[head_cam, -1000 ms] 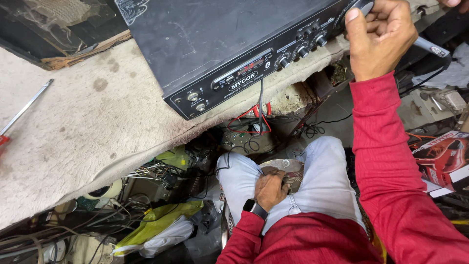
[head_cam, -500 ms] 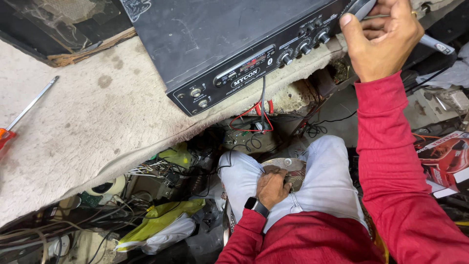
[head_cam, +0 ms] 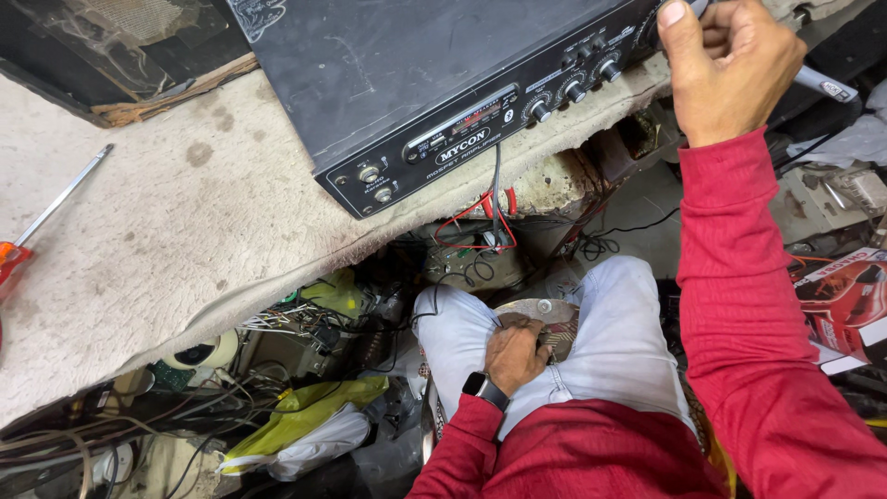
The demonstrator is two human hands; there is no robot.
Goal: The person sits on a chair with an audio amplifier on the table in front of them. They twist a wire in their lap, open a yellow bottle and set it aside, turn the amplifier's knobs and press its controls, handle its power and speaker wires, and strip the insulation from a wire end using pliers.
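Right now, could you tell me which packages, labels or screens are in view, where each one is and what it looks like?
Display strip: front panel of the black amplifier on the bench, a narrow dark window with faint red glow.
Panel label: just below that strip, a small white-outlined oval with white print.
Carton: right edge, beside the right sleeve, a red, white and black printed box.
Yellow bag: below the bench, crumpled among wires.

A screwdriver [head_cam: 46, 214] with an orange handle lay on the stained cloth-covered bench [head_cam: 139, 277]. Below the bench edge, a yellow-green plastic bag [head_cam: 300, 416] sat among tangled wires [head_cam: 296, 319]. A red printed box [head_cam: 845, 305] rested at the far right.
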